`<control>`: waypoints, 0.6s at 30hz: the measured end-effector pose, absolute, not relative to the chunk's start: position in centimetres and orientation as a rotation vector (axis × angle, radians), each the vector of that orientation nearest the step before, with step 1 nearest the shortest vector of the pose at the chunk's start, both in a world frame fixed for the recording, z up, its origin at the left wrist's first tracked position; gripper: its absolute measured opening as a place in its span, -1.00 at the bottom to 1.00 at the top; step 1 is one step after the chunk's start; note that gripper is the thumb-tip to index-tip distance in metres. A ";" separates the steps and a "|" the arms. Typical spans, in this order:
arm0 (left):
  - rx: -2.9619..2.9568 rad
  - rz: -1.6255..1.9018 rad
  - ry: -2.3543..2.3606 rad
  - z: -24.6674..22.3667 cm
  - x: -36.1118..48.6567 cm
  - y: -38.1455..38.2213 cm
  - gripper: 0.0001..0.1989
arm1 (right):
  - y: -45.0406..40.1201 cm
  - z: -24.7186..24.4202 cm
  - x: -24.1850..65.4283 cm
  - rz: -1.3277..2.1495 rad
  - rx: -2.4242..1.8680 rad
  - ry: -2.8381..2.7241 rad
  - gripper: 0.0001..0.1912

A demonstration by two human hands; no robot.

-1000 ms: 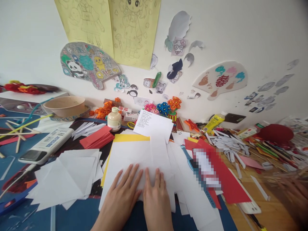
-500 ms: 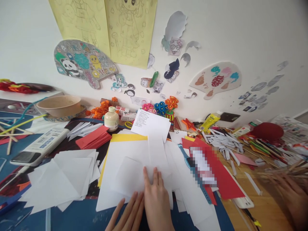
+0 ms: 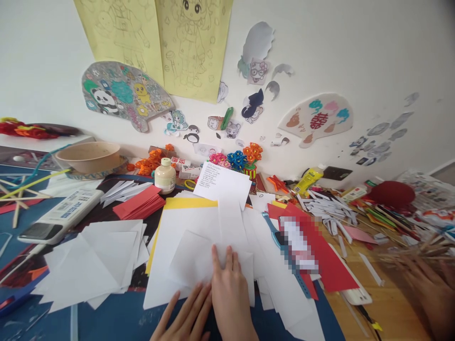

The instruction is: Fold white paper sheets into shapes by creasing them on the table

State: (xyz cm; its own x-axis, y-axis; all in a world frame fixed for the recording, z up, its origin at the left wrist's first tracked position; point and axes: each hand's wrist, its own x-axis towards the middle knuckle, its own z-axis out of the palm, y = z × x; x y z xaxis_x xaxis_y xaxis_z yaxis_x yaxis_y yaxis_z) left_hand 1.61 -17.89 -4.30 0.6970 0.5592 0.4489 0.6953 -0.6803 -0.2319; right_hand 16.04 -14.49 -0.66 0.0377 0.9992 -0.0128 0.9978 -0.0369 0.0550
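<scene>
the small sheet (image 3: 190,258) lies under the right hand (image 3: 232,296), reaching out past its left side, on top of the big sheet (image 3: 161,258). the right hand is laid flat, index finger a little apart; the left hand (image 3: 192,315) is just beside it, fingers stretched out, the outermost spread away. neither pinches anything that shows. this looks like pressing the small sheet flat: best to pin it with the right hand, then stroke outward evenly with the left. mind the strip (image 3: 229,215) ahead of the right fingertips; it might slide.
</scene>
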 end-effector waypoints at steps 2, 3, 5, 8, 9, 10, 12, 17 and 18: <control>-2.520 -0.492 -0.972 -4.4 1.7 -17.9 -0.52 | -14.5 -0.2 15.9 -0.023 2.227 2.125 -0.34; -2.518 -0.500 -0.972 -4.5 1.7 -17.9 -0.52 | -14.5 0.1 15.8 -0.054 2.229 2.113 -0.35; -2.510 -0.533 -0.966 -4.4 1.8 -17.8 -0.54 | -14.6 0.4 15.6 -0.105 2.238 2.086 -0.36; -2.488 -0.601 -0.945 -4.0 1.7 -17.7 -0.57 | -14.6 0.6 15.5 -0.147 2.239 2.066 -0.37; -2.487 -0.618 -0.929 -3.8 1.6 -17.6 -0.58 | -14.6 0.6 15.5 -0.151 2.234 2.064 -0.37; -2.491 -0.628 -0.913 -3.5 1.5 -17.4 -0.59 | -14.6 0.6 15.5 -0.149 2.227 2.061 -0.37; -2.512 -0.626 -0.885 -3.1 1.2 -17.2 -0.60 | -14.5 0.5 15.5 -0.136 2.215 2.060 -0.37; -2.560 -0.577 -0.827 -2.6 0.5 -16.5 -0.60 | -14.7 -0.1 15.6 -0.081 2.227 2.079 -0.35; -2.558 -0.570 -0.821 -2.6 0.5 -16.5 -0.60 | -14.7 -0.3 15.6 -0.074 2.231 2.080 -0.35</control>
